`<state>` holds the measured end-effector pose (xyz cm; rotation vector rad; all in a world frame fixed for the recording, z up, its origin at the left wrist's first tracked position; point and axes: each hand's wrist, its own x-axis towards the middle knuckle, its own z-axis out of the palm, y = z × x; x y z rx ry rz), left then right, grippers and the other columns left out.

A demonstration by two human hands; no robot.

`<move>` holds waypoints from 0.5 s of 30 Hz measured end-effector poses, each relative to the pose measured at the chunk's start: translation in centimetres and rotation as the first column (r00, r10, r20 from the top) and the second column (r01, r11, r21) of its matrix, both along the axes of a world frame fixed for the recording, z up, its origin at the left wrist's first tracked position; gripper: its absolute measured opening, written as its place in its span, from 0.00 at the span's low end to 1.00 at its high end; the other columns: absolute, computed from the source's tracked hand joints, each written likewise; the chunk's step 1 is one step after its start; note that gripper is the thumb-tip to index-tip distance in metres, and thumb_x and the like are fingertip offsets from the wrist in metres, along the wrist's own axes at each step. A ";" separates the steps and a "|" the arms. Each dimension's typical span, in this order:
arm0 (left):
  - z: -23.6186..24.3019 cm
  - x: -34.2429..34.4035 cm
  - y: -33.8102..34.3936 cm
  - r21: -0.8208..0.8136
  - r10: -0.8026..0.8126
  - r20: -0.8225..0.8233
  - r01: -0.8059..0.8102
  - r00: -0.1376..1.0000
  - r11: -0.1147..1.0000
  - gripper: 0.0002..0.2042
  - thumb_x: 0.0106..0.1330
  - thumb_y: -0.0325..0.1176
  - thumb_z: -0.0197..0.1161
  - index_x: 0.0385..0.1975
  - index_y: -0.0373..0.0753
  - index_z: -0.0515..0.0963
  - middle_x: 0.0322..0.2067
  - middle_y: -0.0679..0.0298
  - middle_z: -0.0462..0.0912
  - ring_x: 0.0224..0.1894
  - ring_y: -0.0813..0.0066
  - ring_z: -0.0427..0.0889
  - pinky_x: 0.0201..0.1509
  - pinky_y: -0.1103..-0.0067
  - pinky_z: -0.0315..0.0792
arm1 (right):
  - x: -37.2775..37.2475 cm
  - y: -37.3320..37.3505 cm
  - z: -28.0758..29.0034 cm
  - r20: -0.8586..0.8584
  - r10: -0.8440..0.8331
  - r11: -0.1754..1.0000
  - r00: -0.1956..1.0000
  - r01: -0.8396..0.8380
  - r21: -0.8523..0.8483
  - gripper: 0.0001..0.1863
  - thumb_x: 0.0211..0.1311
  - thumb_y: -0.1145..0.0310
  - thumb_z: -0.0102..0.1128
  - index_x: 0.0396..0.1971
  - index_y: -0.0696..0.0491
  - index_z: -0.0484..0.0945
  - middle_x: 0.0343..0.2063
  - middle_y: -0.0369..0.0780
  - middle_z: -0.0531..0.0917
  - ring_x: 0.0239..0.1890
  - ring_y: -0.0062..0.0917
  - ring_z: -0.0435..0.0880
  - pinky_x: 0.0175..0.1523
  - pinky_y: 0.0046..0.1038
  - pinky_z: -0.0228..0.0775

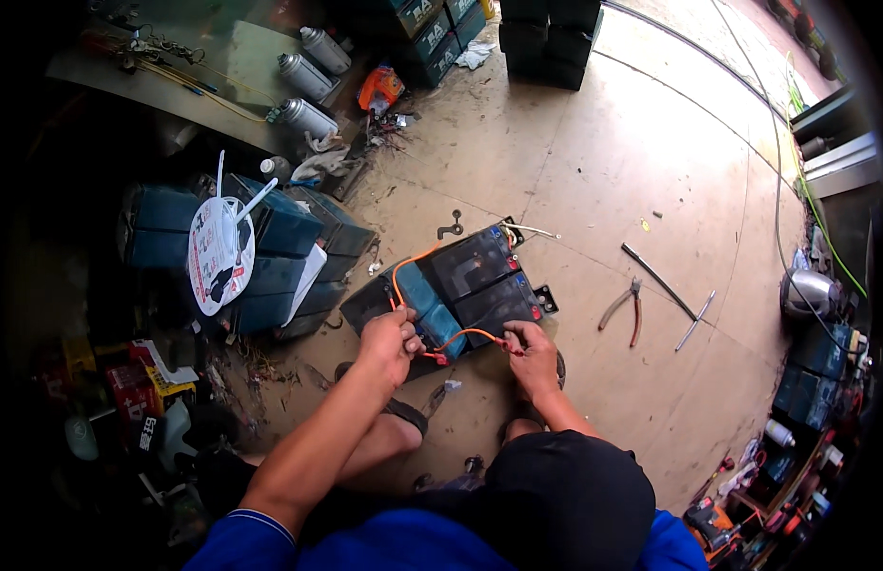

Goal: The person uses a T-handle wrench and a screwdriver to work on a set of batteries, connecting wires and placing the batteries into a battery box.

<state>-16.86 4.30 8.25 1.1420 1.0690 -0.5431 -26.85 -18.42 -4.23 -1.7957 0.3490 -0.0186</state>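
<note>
My left hand (392, 344) is closed in a pinch at the left side of a group of batteries, where an orange wire (396, 281) runs down to its fingers. My right hand (533, 358) pinches the red-tipped end of a second orange wire (472, 331), which arches between both hands over the front of the batteries. A red connector (441, 359) hangs just right of my left fingers. The group has black batteries (468, 264) with red and blue terminals on their right side, and teal-topped ones (416, 289) in the middle. A white wire (536, 230) sticks out at its far corner.
Pliers (635, 309), a black rod (658, 281) and a thin metal T-shaped tool (695, 322) lie on the floor at right. Stacked batteries (270, 233) carrying a round white fan (222, 255) stand left. Spray cans (308, 76) rest on the bench. More batteries (551, 43) stand behind.
</note>
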 end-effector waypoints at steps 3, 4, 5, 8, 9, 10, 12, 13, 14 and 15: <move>1.7 -1.5 0.2 0.024 -0.017 0.016 0.017 1.000 1.000 0.06 0.78 0.32 0.53 0.38 0.38 0.74 0.16 0.72 0.63 0.18 0.76 0.62 0.31 0.71 0.69 | -0.2 0.0 0.8 -0.074 0.008 0.999 0.997 -0.004 0.051 0.08 0.68 0.75 0.66 0.45 0.56 0.85 0.39 0.45 0.87 0.38 0.32 0.89 0.45 0.29 0.80; 1.8 -1.8 1.1 -0.013 -0.013 0.034 0.013 0.999 1.000 0.06 0.78 0.32 0.53 0.39 0.37 0.74 0.17 0.73 0.63 0.19 0.77 0.62 0.32 0.71 0.68 | 0.0 -0.2 1.1 -0.036 0.016 1.000 0.999 -0.016 0.011 0.09 0.68 0.75 0.66 0.45 0.56 0.85 0.40 0.45 0.87 0.38 0.31 0.89 0.46 0.29 0.80; 2.7 -1.5 1.7 -0.026 0.004 0.024 -0.003 1.000 1.000 0.06 0.78 0.31 0.53 0.40 0.37 0.74 0.17 0.74 0.64 0.19 0.77 0.63 0.32 0.72 0.68 | 0.2 -0.4 1.6 0.002 0.023 0.999 1.000 -0.023 -0.032 0.09 0.68 0.75 0.66 0.46 0.56 0.86 0.40 0.45 0.87 0.38 0.31 0.89 0.46 0.29 0.80; 4.3 -1.2 1.8 -0.095 -0.083 0.017 0.084 0.996 0.992 0.06 0.79 0.32 0.52 0.41 0.38 0.74 0.18 0.75 0.63 0.21 0.78 0.64 0.37 0.71 0.69 | -0.3 -0.8 1.8 -0.087 -0.021 1.000 0.996 0.021 -0.004 0.11 0.69 0.74 0.65 0.49 0.55 0.86 0.40 0.43 0.88 0.39 0.28 0.88 0.48 0.28 0.80; 5.1 -1.1 1.0 -0.125 -0.141 0.017 0.142 0.990 0.982 0.07 0.80 0.33 0.51 0.43 0.39 0.74 0.18 0.75 0.63 0.22 0.78 0.64 0.40 0.70 0.71 | -0.5 -1.1 1.9 -0.121 -0.048 0.999 0.991 0.047 -0.013 0.12 0.70 0.74 0.65 0.50 0.55 0.85 0.40 0.42 0.89 0.40 0.26 0.88 0.48 0.28 0.80; 5.6 -1.0 0.2 -0.122 -0.171 0.057 0.177 0.984 0.977 0.07 0.80 0.32 0.51 0.44 0.38 0.75 0.19 0.75 0.64 0.22 0.78 0.64 0.40 0.71 0.70 | -0.7 -1.3 2.1 -0.119 -0.054 0.998 0.991 0.052 -0.022 0.12 0.70 0.74 0.65 0.50 0.55 0.85 0.40 0.42 0.89 0.40 0.26 0.88 0.48 0.28 0.80; 7.5 -0.1 -0.9 -0.139 -0.185 0.084 0.195 0.979 0.971 0.07 0.79 0.32 0.51 0.44 0.37 0.75 0.19 0.75 0.65 0.22 0.78 0.65 0.40 0.71 0.70 | -0.9 -1.7 2.6 -0.198 -0.109 0.990 0.974 0.123 0.062 0.13 0.71 0.73 0.64 0.51 0.57 0.85 0.41 0.41 0.90 0.41 0.24 0.88 0.49 0.27 0.80; 7.9 0.5 -1.4 -0.151 -0.198 0.106 0.213 0.974 0.965 0.07 0.79 0.32 0.51 0.43 0.37 0.75 0.19 0.76 0.66 0.23 0.78 0.65 0.40 0.72 0.70 | -1.1 -2.2 2.9 -0.198 -0.114 0.990 0.974 0.127 0.055 0.13 0.71 0.73 0.64 0.51 0.57 0.85 0.41 0.41 0.90 0.41 0.24 0.88 0.49 0.27 0.80; 8.2 1.0 -1.9 -0.186 -0.179 0.130 0.201 0.975 0.962 0.06 0.78 0.31 0.53 0.42 0.37 0.75 0.21 0.74 0.68 0.25 0.78 0.67 0.40 0.73 0.70 | -1.1 -2.7 3.7 -0.304 -0.147 0.968 0.941 0.200 0.151 0.13 0.71 0.72 0.65 0.52 0.58 0.85 0.41 0.41 0.90 0.42 0.23 0.88 0.50 0.27 0.79; 8.3 1.5 -2.6 -0.184 -0.183 0.135 0.206 0.974 0.961 0.06 0.78 0.31 0.53 0.42 0.37 0.75 0.21 0.74 0.68 0.25 0.78 0.67 0.40 0.73 0.70 | -1.1 -3.3 4.2 -0.409 -0.165 0.931 0.897 0.279 0.237 0.14 0.71 0.71 0.65 0.52 0.59 0.85 0.42 0.41 0.90 0.43 0.23 0.88 0.51 0.27 0.79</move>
